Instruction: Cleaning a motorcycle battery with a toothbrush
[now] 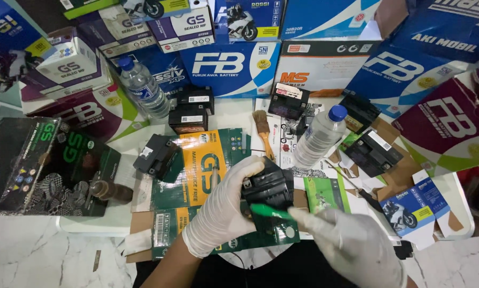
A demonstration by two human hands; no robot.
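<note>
My left hand [224,205], in a white glove, grips a small black battery [271,184] from its left side and holds it tilted above flattened green and yellow cartons [207,165]. My gloved right hand [351,242] holds a thin green tool [269,210] whose tip rests against the battery's lower front edge.
Two clear water bottles with blue caps [142,86] [320,136] stand left and right of centre. Several other small black batteries [189,118] [157,154] [372,152], a paintbrush [263,130] and a brown bottle [109,190] lie around. Battery cartons [229,66] stack along the back and sides.
</note>
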